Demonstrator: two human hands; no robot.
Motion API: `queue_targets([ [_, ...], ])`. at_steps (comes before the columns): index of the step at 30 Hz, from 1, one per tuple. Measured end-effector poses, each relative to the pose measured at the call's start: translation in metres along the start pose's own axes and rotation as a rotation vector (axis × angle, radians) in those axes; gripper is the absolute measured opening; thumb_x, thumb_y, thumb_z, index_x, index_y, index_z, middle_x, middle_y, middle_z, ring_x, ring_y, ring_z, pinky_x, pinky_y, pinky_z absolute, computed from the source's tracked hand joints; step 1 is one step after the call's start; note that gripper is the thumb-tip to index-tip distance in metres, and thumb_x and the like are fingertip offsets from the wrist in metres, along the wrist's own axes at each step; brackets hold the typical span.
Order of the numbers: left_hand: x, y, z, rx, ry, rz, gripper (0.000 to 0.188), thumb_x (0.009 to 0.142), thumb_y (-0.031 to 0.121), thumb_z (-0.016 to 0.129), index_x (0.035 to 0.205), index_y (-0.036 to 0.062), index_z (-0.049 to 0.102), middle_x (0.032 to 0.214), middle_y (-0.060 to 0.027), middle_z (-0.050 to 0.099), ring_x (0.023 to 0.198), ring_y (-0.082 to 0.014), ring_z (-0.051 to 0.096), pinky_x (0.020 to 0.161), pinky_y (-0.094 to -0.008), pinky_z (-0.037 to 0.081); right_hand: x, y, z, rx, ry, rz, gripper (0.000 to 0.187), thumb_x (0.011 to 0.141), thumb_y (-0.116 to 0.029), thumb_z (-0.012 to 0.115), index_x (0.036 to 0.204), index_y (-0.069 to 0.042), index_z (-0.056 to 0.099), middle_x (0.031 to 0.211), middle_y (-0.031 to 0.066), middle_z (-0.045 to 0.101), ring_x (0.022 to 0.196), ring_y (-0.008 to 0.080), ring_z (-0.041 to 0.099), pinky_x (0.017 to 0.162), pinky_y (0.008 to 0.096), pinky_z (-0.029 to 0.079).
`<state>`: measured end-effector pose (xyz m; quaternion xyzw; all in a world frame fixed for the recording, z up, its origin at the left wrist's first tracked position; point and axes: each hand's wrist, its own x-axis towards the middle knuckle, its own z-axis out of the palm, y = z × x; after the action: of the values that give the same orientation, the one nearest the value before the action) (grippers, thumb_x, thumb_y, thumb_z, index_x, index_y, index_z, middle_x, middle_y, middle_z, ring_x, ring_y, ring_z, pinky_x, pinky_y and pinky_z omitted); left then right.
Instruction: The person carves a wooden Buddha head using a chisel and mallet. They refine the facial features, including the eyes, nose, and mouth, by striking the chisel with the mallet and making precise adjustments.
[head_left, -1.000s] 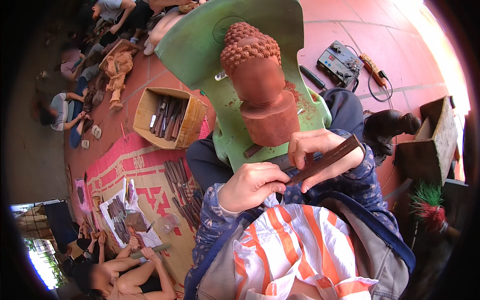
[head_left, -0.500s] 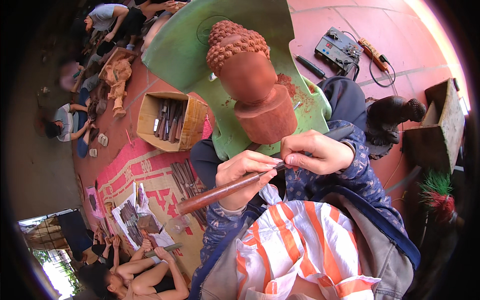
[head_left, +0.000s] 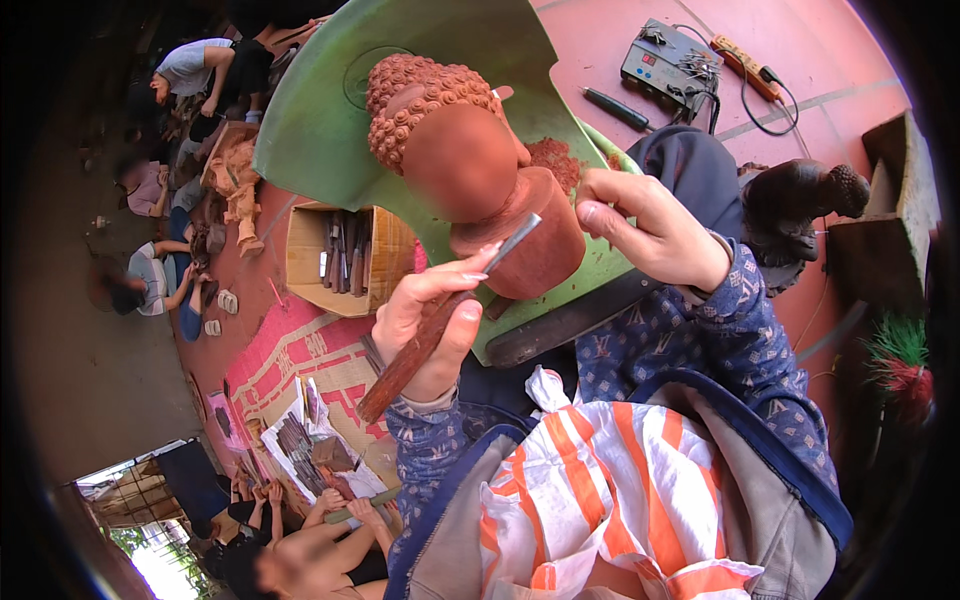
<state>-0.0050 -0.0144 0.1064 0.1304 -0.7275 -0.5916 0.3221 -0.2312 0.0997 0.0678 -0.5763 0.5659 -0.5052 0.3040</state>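
Red tiled floor [head_left: 835, 45] surrounds us. Leftmost, a patterned mat [head_left: 270, 352]; then a cardboard box [head_left: 394, 262] of tools crowds the green plastic seat [head_left: 325, 125]. Our left grip [head_left: 448, 358] is wrapped around a wood-handled chisel [head_left: 418, 352]. The seat carries the carved head [head_left: 460, 165]; our right grip [head_left: 655, 228] curls beside its base, whether empty we cannot tell. Rightward sit a control unit [head_left: 662, 72] and a dark statue [head_left: 788, 212].

Carved head [head_left: 455, 155] on chair [head_left: 315, 135]; tools [head_left: 345, 252] in box [head_left: 394, 262], left.

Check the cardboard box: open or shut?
Open: no flaps cover the mouth of the cardboard box, and tools show inside.
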Motion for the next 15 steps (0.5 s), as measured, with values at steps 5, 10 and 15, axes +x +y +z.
queue_targets([
  [5, 0.022, -0.008, 0.004, 0.161, 0.08, 0.074, 0.015, 0.086, -0.001, 0.056, 0.101, -0.0033, 0.053, 0.117, -0.0279, 0.059, 0.119, -0.034, 0.054, 0.105, -0.042, 0.037, 0.015, 0.007, 0.012, -0.237, 0.123, -0.141, 0.081, 0.078, -0.028, 0.075, 0.136, 0.004, 0.03, 0.132, 0.0218, 0.043, 0.126, 0.0319, 0.043, 0.103, 0.0367, 0.035],
  [10, 0.031, -0.011, 0.007, 0.263, 0.09, 0.152, 0.016, 0.086, 0.0, 0.055, 0.102, -0.0009, 0.05, 0.12, -0.0281, 0.056, 0.118, -0.0344, 0.053, 0.103, -0.0426, 0.04, 0.024, 0.023, 0.041, -0.198, 0.126, -0.201, 0.103, 0.074, -0.037, 0.076, 0.141, 0.012, 0.015, 0.141, 0.0346, 0.028, 0.132, 0.043, 0.032, 0.109, 0.0419, 0.029],
  [15, 0.035, -0.009, 0.01, 0.294, 0.117, 0.133, 0.015, 0.087, 0.001, 0.055, 0.101, -0.0008, 0.049, 0.119, -0.0279, 0.057, 0.117, -0.0336, 0.055, 0.102, -0.0425, 0.041, 0.026, 0.027, 0.048, -0.223, 0.12, -0.156, 0.107, 0.072, -0.042, 0.076, 0.14, 0.014, 0.014, 0.138, 0.0422, 0.024, 0.13, 0.0502, 0.031, 0.108, 0.0452, 0.029],
])
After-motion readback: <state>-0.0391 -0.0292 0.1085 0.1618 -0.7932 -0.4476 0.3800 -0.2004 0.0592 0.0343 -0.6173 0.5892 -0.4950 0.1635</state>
